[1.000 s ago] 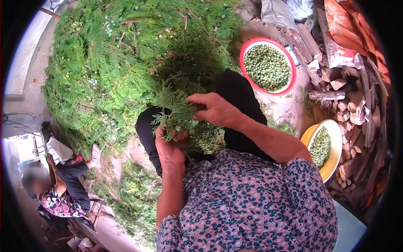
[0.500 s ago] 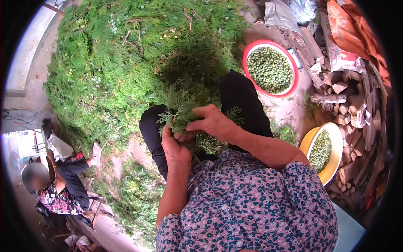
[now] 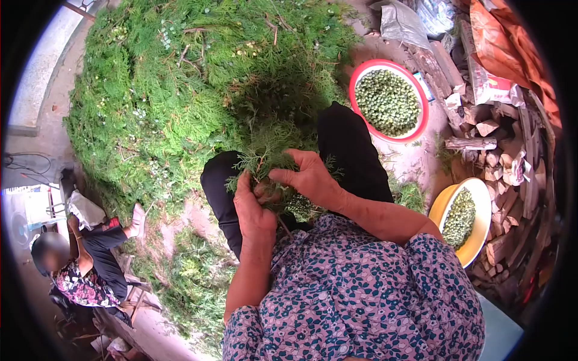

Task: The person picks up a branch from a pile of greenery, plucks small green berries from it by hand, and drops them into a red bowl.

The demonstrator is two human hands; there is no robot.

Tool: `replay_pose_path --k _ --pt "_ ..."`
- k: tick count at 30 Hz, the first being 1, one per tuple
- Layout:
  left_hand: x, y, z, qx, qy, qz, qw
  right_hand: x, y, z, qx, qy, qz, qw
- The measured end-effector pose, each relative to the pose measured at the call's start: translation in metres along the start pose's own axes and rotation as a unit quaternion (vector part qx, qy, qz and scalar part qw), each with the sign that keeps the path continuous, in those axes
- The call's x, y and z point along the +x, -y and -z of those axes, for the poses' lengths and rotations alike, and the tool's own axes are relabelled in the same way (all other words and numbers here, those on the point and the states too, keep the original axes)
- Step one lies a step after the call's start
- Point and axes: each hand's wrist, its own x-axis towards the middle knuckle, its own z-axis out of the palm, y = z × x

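Between my knees I hold up a leafy evergreen sprig (image 3: 268,150) that looks like cypress or arborvitae. My left hand (image 3: 253,207) is closed around its lower part, thumb pointing up. Across from it, my right hand (image 3: 308,177) pinches among the leaves with thumb and forefinger; whether a small cone is in that pinch is hidden. The sprig's stem runs down toward my lap, and more foliage shows under my right wrist. Beyond my knees lies a big heap of cut green branches (image 3: 162,102) with pale cones among them.
A red-rimmed basin (image 3: 422,123) of small green cones stands right of my knee. A yellow basin (image 3: 480,225) with more cones is nearer me, beside stacked firewood (image 3: 503,159). At left, another person (image 3: 90,265) sits on a low chair. Loose greenery (image 3: 192,277) covers the floor between us.
My right hand has shifted slightly right and up, and the sprig's top has tilted a little between my hands. My left hand stays almost in place.
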Motion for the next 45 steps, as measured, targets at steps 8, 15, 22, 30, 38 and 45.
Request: replay_pose_path --k 8,15,22,30,38,45 --pt "0.004 -0.008 0.016 -0.071 0.089 0.032 0.993 0.010 0.012 0.020 0.044 -0.087 -0.114 0.989" --pt "0.013 -0.010 0.032 -0.169 0.195 0.040 0.965 0.034 0.016 0.036 0.248 -0.110 -0.076 0.960" --pt "0.004 -0.007 0.035 -0.125 0.165 -0.008 0.978 0.026 0.002 0.045 -0.067 0.047 -0.106 0.991" --pt "0.029 -0.001 0.057 -0.162 0.158 0.025 0.974 0.021 -0.001 0.036 -0.243 0.131 0.142 0.951" --pt "0.020 -0.003 0.058 -0.195 0.230 -0.013 0.953 0.028 -0.006 0.049 0.174 -0.032 -0.109 0.978" --pt "0.024 -0.006 0.062 -0.212 0.255 0.003 0.944 0.026 0.007 0.044 0.130 0.067 -0.134 0.980"
